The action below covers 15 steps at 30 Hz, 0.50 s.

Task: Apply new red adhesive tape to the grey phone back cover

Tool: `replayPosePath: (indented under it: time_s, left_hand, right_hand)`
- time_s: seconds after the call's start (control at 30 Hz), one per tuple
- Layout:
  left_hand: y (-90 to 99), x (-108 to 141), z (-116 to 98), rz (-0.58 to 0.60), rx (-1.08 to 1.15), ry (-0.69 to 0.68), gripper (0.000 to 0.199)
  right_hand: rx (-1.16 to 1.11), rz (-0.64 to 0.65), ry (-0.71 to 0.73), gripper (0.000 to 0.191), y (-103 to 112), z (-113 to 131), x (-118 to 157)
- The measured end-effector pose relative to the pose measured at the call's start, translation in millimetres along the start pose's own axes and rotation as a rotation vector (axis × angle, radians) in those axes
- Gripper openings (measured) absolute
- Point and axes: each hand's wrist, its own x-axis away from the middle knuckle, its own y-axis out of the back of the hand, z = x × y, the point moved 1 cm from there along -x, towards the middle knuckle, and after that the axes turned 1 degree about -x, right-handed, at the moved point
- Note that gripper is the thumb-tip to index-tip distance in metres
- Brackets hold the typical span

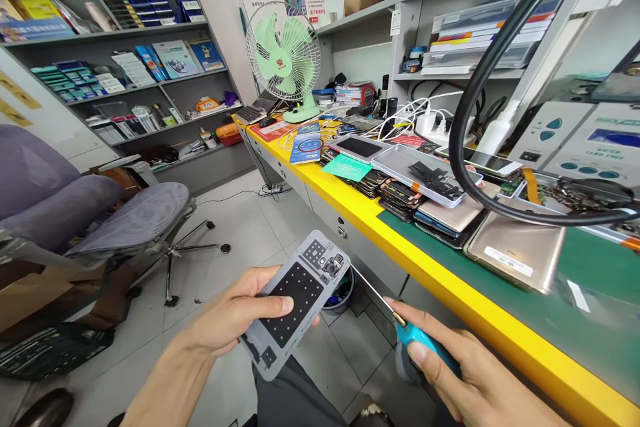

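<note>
The left hand [245, 310] is clamped on a grey phone-shaped plate [295, 300], with the thumb flat on the black perforated area of the upper face and fingers wrapped around the underside. The plate is located above the person's lap, in front of the yellow bench edge [425, 260], and is tilted, with its camera end directed away from the body and to the right. The right hand [450, 360] is closed around the turquoise handle of a thin-shafted tool [425, 340]. The metal shaft extends to the corner of the plate beside the camera cutouts; whether the tip makes contact cannot be determined. The two hands are apart from each other.

A bin [341, 300] stands on the floor, partly hidden by the plate. On the bench, a gold device shell [517, 247] lies on the green mat [595, 307]. Beside it are stacked devices [450, 230] and a shallow tray [395, 160] containing black parts. A green fan [284, 57] stands upright farther along the bench, near the shelving [120, 30]
</note>
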Motion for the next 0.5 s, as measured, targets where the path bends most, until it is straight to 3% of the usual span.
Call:
replayPosePath:
  time_s: [0.13, 0.33, 0.5]
  left_hand:
    - [-0.9, 1, -1, 0.006, -0.002, -0.007, 0.033]
    - [-2.1, 5, 2, 0.017, -0.035, -0.01, 0.035]
    - [-10.8, 11, 6, 0.051, -0.018, -0.015, 0.032]
  right_hand:
    - [-0.183, -0.108, 0.012, 0.067, -3, -4, -3]
    - [-0.722, -0.225, -0.007, 0.08, -16, 8, -14]
    - [-0.795, -0.207, 0.037, 0.083, -25, 32, -24]
